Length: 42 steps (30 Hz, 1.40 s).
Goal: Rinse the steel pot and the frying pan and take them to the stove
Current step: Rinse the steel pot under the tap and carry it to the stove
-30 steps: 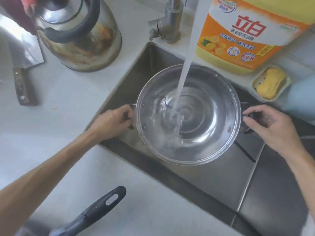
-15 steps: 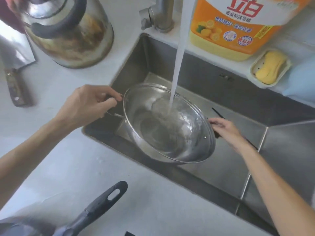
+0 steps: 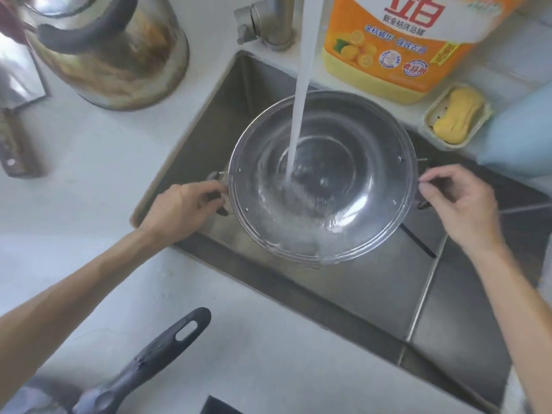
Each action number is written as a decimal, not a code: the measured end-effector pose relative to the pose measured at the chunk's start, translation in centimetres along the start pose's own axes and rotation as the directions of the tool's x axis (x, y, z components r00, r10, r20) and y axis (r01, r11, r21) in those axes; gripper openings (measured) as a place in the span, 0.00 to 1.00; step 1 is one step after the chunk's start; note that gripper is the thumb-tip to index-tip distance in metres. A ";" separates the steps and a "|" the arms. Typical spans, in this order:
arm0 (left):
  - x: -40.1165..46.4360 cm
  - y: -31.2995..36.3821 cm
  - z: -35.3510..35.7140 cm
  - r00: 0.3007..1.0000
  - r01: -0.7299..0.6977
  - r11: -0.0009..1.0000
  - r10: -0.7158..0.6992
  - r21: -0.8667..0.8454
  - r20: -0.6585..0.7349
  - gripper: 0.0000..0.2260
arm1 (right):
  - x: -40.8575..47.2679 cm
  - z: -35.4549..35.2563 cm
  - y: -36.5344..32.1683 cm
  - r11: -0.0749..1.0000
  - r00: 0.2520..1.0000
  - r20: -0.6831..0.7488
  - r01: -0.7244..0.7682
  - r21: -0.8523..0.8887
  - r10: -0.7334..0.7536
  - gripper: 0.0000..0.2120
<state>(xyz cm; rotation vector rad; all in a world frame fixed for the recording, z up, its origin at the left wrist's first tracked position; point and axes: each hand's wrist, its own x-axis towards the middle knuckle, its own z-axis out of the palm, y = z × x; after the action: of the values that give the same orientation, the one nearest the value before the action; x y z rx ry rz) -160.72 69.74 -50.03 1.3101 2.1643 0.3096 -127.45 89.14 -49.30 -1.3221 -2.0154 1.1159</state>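
Observation:
The steel pot [image 3: 373, 162] is held level over the sink [image 3: 373, 294], mouth up, under the running tap stream [image 3: 301, 94]. Water splashes on its bottom and spills over its near rim. My left hand [image 3: 185, 207] grips the pot's left side handle. On the opposite side, my right hand [image 3: 460, 204] pinches the right handle. The frying pan's dark handle [image 3: 155, 357] lies on the white counter at the bottom left; the pan body is mostly cut off by the frame edge.
A steel kettle [image 3: 110, 52] stands on the counter at top left, a cleaver [image 3: 15, 121] left of it. Behind the sink are the faucet base [image 3: 268, 22], an orange detergent jug [image 3: 397, 46] and a soap dish [image 3: 457, 118]. A thin dark utensil [image 3: 418, 240] lies in the sink.
The pot was tipped toward the right and low in the sink half a second ago. Now both hands have brought it back level and higher under the stream.

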 end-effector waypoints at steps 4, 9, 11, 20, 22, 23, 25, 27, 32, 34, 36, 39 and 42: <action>-1.3 0.7 -3.0 0.950 -0.199 0.978 0.176 -0.063 -0.259 0.10 | -1.7 3.8 4.4 0.966 0.980 0.050 -0.200 0.166 0.194 0.16; -2.1 6.2 -5.8 0.923 -0.243 0.951 0.165 -0.191 -0.349 0.09 | -3.5 9.1 7.3 0.837 0.823 0.399 -0.509 0.200 0.404 0.08; -1.3 6.7 -6.4 0.944 -0.152 0.964 0.077 -0.217 -0.321 0.08 | -3.8 9.5 7.5 0.800 0.754 0.471 -0.580 0.153 0.457 0.08; 1.2 -3.3 -0.1 0.913 0.182 0.981 -0.192 0.063 0.359 0.08 | 1.2 1.6 1.2 0.971 0.945 0.241 -0.192 -0.140 0.221 0.08; 1.3 -3.1 1.8 0.888 0.120 0.990 -0.137 0.068 0.439 0.06 | 1.4 0.5 -0.9 0.982 0.972 0.218 -0.044 -0.181 0.084 0.10; 1.4 -2.7 2.4 0.890 0.094 0.993 -0.113 0.066 0.442 0.06 | 1.4 0.1 -1.7 0.986 0.981 0.193 0.019 -0.168 0.014 0.10; 1.8 -2.1 3.0 0.921 0.077 0.996 -0.089 0.045 0.379 0.05 | 1.2 -0.5 -2.5 0.983 0.987 0.125 0.119 -0.138 -0.102 0.09; 1.7 -1.6 2.8 0.965 0.091 0.996 -0.089 0.004 0.248 0.07 | 0.7 -0.9 -2.2 0.978 0.987 0.055 0.160 -0.131 -0.154 0.09; -0.2 -0.5 -0.2 0.965 -0.106 0.994 0.098 -0.020 -0.242 0.10 | -1.4 1.9 1.5 0.998 0.996 -0.059 -0.066 -0.023 0.065 0.18; -0.5 1.0 -2.4 0.916 -0.214 0.977 0.208 0.020 -0.345 0.11 | -2.1 4.6 3.7 0.974 0.978 0.019 -0.208 0.093 0.207 0.17; -0.7 3.1 -4.0 0.885 -0.275 0.958 0.286 0.084 -0.368 0.12 | -2.5 7.5 5.9 0.940 0.947 0.108 -0.315 0.133 0.302 0.15; -1.1 6.3 -5.3 0.908 -0.208 0.976 0.215 0.057 -0.360 0.10 | -2.8 10.1 7.5 0.875 0.862 0.278 -0.469 0.123 0.423 0.06; -0.5 5.4 -6.0 0.957 -0.007 0.998 -0.011 -0.059 -0.289 0.10 | -2.1 9.5 7.2 0.866 0.830 0.356 -0.490 0.097 0.430 0.08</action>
<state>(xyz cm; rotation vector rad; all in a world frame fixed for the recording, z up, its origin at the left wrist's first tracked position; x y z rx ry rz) -160.13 72.50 -42.42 1.2954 2.3757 0.5937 -130.01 85.16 -60.45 -1.6671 -1.7797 1.8027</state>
